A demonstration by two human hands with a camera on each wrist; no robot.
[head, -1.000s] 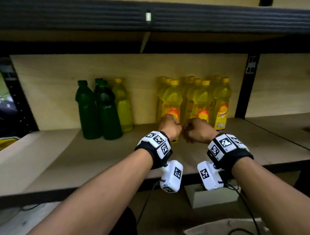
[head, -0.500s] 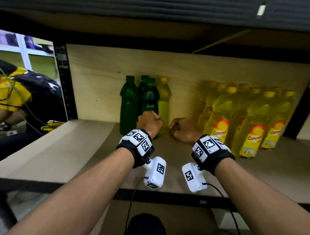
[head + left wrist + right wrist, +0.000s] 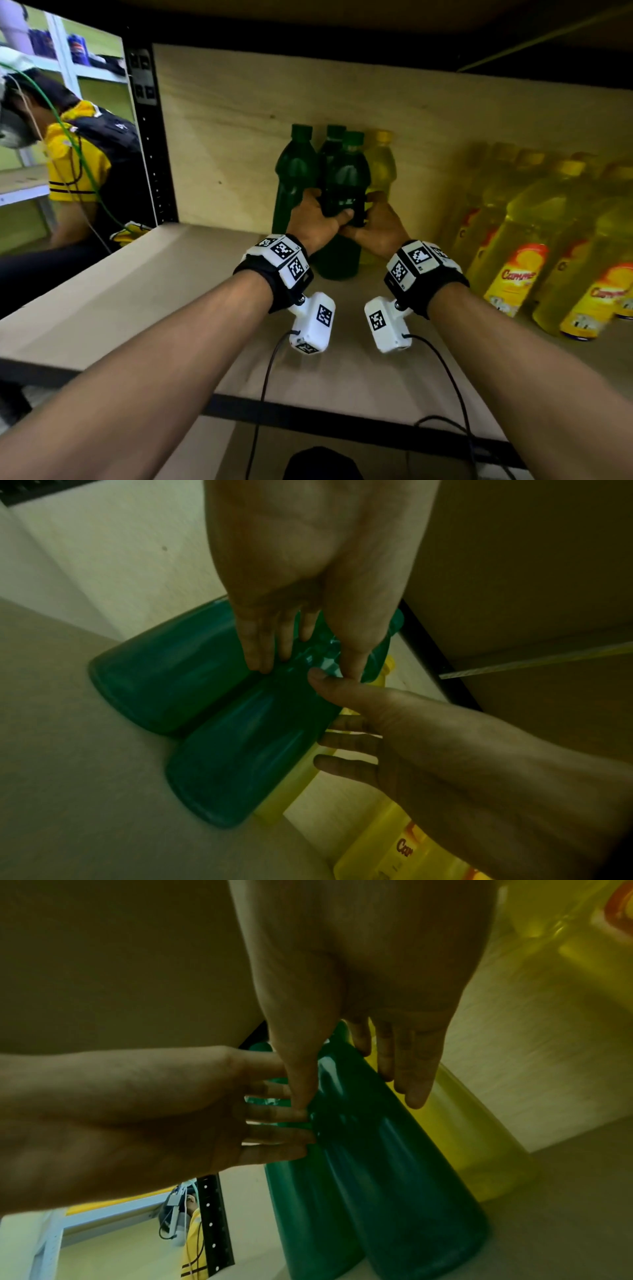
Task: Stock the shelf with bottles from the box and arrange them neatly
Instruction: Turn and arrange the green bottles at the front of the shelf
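Note:
Three dark green bottles stand at the back of the wooden shelf. My left hand and right hand both grip the front green bottle at mid-height, thumbs on its near face. In the left wrist view my left fingers reach between this bottle and the left green bottle. In the right wrist view my right fingers lie between the held bottle and a plain yellow bottle. The bottle's base is on the shelf.
Several yellow oil bottles with orange labels stand in a group at the right. A black upright post bounds the shelf on the left. Beyond it, a person in a yellow shirt. Bare shelf board lies left of the green bottles.
Both hands were fists in front of the yellow oil bottles. They moved left to the green bottles, opened, and now grip the front green bottle. The head view turned left.

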